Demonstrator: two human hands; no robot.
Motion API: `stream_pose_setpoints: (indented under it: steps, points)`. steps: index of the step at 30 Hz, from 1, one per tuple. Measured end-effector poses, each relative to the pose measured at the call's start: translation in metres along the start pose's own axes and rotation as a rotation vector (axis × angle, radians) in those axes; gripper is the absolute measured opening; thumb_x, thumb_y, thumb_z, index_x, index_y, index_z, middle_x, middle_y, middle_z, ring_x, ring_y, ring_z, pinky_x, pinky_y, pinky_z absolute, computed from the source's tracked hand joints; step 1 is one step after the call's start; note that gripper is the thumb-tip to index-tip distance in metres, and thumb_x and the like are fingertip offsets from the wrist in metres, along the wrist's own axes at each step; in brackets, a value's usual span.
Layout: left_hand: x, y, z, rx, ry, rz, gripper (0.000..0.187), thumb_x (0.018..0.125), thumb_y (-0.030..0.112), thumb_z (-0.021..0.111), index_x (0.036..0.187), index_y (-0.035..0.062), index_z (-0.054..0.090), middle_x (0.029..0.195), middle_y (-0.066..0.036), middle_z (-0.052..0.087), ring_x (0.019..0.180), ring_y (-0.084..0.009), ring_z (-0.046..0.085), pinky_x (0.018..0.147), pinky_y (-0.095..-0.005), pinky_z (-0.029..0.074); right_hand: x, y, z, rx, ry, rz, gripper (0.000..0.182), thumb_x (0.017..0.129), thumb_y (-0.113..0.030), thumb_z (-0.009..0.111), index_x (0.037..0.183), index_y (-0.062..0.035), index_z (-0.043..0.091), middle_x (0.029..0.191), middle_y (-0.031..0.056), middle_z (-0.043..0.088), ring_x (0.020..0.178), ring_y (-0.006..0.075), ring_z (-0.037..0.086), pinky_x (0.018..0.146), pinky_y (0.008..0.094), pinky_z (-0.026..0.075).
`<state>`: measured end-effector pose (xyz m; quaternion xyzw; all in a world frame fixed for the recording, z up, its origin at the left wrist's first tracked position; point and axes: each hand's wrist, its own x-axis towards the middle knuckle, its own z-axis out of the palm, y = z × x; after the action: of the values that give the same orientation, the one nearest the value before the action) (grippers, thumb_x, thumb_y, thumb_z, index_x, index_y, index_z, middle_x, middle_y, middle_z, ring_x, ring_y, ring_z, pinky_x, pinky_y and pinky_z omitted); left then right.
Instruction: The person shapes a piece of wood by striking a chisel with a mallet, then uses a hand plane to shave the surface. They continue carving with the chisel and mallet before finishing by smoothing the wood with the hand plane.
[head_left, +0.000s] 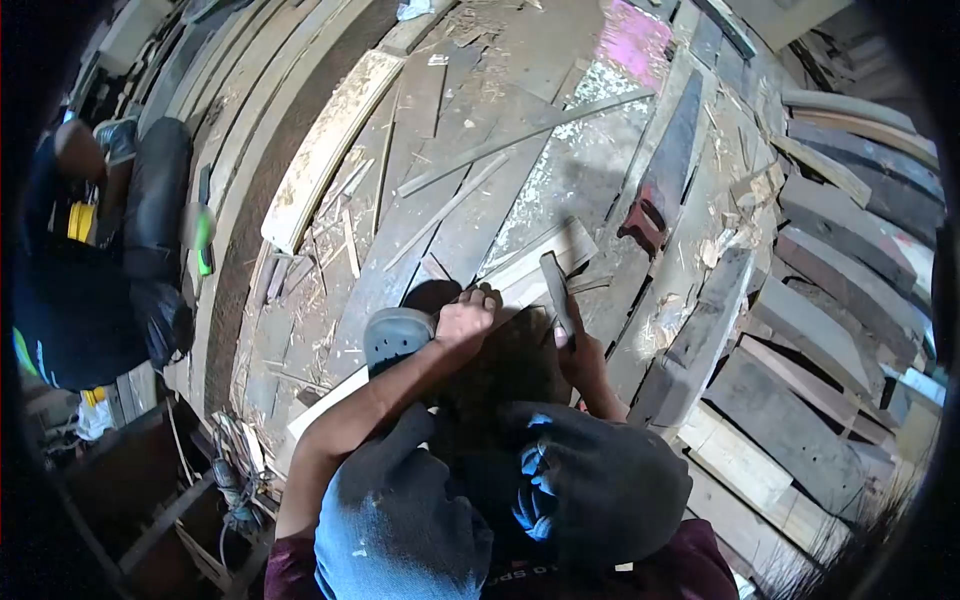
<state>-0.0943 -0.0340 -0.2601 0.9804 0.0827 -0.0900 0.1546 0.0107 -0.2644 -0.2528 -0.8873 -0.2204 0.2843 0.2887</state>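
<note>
My left hand (pixel 467 315) is closed at the near part of a pale wooden board (pixel 540 262), beside a grey clog (pixel 396 335); what its fingers grip is hidden. Wrapped round a flat, dark-grey tool (pixel 557 288), perhaps a chisel or a blade, my right hand (pixel 583 358) holds it raised over the board's right side. A thin offcut lies just right of the tool. Beyond the board, a handsaw with a red handle (pixel 645 220) rests on the plank floor (pixel 520 190).
Long thin strips (pixel 525 143) and shavings lie across the floor. Stacked timber (pixel 785 425) stands at the right, with long beams (pixel 262 130) at the left. Another person (pixel 85 280) sits at the far left. A power tool with a cord (pixel 232 485) is at the lower left.
</note>
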Motion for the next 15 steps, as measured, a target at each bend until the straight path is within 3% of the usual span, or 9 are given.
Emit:
stream_pose_setpoints:
  steps: [2,4,6,8,10,12,15]
  points:
    - [0.002,0.005,0.011,0.085,0.042,0.002,0.021,0.076,0.015,0.063,0.095,0.0051,0.063,0.091,-0.010,0.060,0.084,-0.0256,0.064,0.062,-0.0401,0.056,-0.003,0.001,0.011,0.023,0.087,-0.087,0.062,0.096,-0.028,0.054,0.153,-0.0192,0.030,0.074,0.0292,0.062,0.070,0.0475,0.064,0.060,0.0508,0.049]
    - [0.000,0.004,0.005,0.377,0.186,0.166,0.012,0.074,0.017,0.064,0.082,0.0078,0.064,0.086,-0.008,0.059,0.076,-0.0240,0.060,0.069,-0.0432,0.049,-0.006,0.012,0.025,-0.056,0.018,-0.036,0.061,0.098,-0.033,0.049,0.154,-0.0227,0.025,0.079,0.0274,0.065,0.073,0.0470,0.065,0.065,0.0522,0.051]
    - [0.006,0.002,-0.018,0.344,0.153,0.209,0.009,0.073,0.017,0.064,0.077,0.0088,0.066,0.082,-0.008,0.060,0.079,-0.0241,0.061,0.075,-0.0474,0.048,-0.004,0.016,0.033,-0.103,-0.017,0.015,0.060,0.098,-0.032,0.049,0.153,-0.0215,0.027,0.080,0.0256,0.066,0.073,0.0466,0.065,0.066,0.0522,0.051]
    - [0.020,-0.007,-0.048,0.224,0.290,0.147,0.007,0.076,0.013,0.066,0.074,0.0068,0.067,0.077,-0.010,0.064,0.075,-0.0235,0.064,0.071,-0.0441,0.050,-0.003,0.006,0.028,-0.129,-0.039,0.056,0.057,0.096,-0.026,0.054,0.149,-0.0157,0.036,0.076,0.0239,0.065,0.071,0.0461,0.064,0.061,0.0509,0.050]
    - [0.037,-0.017,-0.079,-0.190,0.339,-0.070,0.019,0.084,0.022,0.069,0.080,0.0038,0.068,0.076,-0.012,0.066,0.074,-0.0251,0.068,0.069,-0.0417,0.051,-0.008,-0.008,0.027,-0.193,-0.085,-0.067,0.060,0.094,-0.022,0.056,0.149,-0.0170,0.034,0.076,0.0217,0.066,0.069,0.0442,0.065,0.060,0.0516,0.051]
    - [0.041,-0.022,-0.086,-0.527,0.486,-0.359,0.026,0.089,0.025,0.072,0.078,0.0016,0.068,0.071,-0.015,0.067,0.065,-0.0252,0.068,0.059,-0.0374,0.051,-0.019,-0.017,0.028,-0.184,-0.171,-0.222,0.061,0.093,-0.021,0.056,0.150,-0.0198,0.034,0.075,0.0210,0.066,0.067,0.0435,0.065,0.059,0.0527,0.051]
    - [0.041,-0.045,-0.071,-0.868,0.605,-0.486,0.026,0.090,0.021,0.072,0.076,-0.0010,0.068,0.067,-0.013,0.066,0.057,-0.0175,0.063,0.055,-0.0296,0.048,-0.023,-0.033,0.034,-0.319,-0.425,-0.222,0.063,0.096,-0.023,0.053,0.154,-0.0266,0.028,0.090,0.0278,0.067,0.068,0.0410,0.067,0.062,0.0525,0.053]
